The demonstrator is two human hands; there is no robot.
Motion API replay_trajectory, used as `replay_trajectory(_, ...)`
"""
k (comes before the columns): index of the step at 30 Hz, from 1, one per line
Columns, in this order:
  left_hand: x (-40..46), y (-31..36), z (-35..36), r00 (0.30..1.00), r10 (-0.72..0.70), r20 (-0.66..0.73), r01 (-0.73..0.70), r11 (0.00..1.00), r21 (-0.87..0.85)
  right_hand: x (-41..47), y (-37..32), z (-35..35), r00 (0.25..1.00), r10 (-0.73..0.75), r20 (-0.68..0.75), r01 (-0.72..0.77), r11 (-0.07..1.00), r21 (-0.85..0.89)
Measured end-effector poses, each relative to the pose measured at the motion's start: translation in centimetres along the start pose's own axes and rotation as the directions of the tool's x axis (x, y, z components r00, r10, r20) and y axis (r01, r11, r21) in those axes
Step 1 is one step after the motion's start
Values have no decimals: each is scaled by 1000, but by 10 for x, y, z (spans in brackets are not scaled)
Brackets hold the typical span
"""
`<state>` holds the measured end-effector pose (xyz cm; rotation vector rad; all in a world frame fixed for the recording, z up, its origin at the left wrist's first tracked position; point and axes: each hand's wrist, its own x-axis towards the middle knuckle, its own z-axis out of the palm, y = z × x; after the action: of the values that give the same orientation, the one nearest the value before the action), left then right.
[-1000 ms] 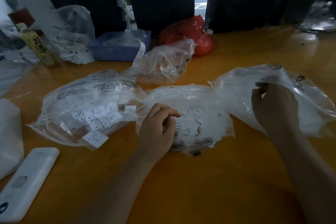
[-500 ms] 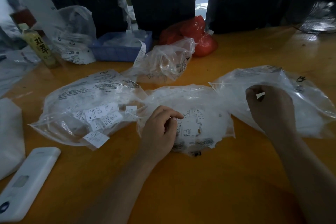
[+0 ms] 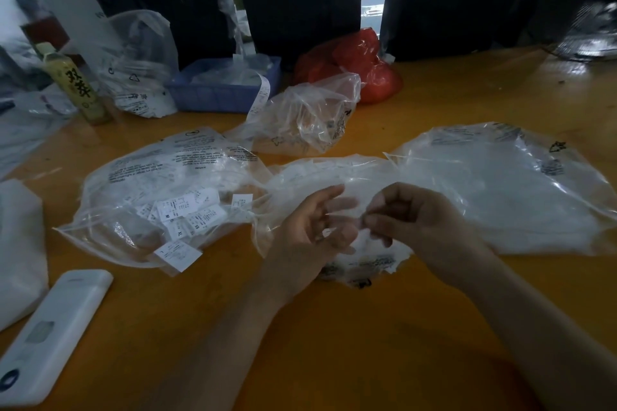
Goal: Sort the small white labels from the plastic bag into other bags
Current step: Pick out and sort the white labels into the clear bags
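Labels (image 3: 187, 210), small and white with size letters, sit heaped inside the printed clear bag (image 3: 160, 183) toward the left edge of the bench (image 3: 334, 327), one poking out at its near lip. And now my two hands have come together over the middle bag (image 3: 317, 173) — a moment ago my right hand (image 3: 417, 223) was away on the big bag (image 3: 500, 187) toward the right edge, and my left hand (image 3: 310, 230) was curled tight on the middle one. Now the left hand has opened, fingers spread and relaxed, palm turned up. My right hand has its fingertips pressed together in a pinch right beside the left fingers; something tiny and pale seems caught there, though it's too blurred for me to call it a label for certain. I read this as a handover: one drop into the right-side bag looks finished, and the next piece is being taken from the left hand's stock. Next, I'd judge, comes reading its size and picking the matching bag. Thin film, light paper — easy to fumble.
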<state>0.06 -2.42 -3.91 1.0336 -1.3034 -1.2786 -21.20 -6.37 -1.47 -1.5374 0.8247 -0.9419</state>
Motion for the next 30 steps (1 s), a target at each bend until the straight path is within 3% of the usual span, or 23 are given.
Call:
replay_trajectory(6,-2,0,0,987,27,-160,-18,998,62,-3,2,17,998,-16,-58,7,987,-159)
replay_trajectory(11,0,-3,-1,979,-7,-202,17,999,47,-2,1,18,992,18,-126,-43,979,-200)
replay_trajectory(15,0,-3,1,975,-17,-221,18,1000,3,-3,-1,20,994,87,-71,-100,970,-222)
replay_trajectory(18,2,-2,1,966,-46,-254,23,996,-92,-3,1,22,992,91,-89,-117,928,-354)
replay_trajectory(21,4,-1,-3,955,-94,-281,18,966,-260,-2,-6,12,960,-114,-254,-62,802,-594)
replay_trajectory(24,5,-2,-7,946,-121,-300,29,956,-292,0,-19,-17,859,-332,-389,-102,634,-766)
replay_trajectory(26,5,-3,-8,942,-132,-308,31,949,-314,2,-20,-42,821,-351,-450,-229,521,-822)
replay_trajectory(30,6,-5,-7,944,-149,-296,48,945,-323,4,-12,-83,817,-241,-524,-471,246,-848)
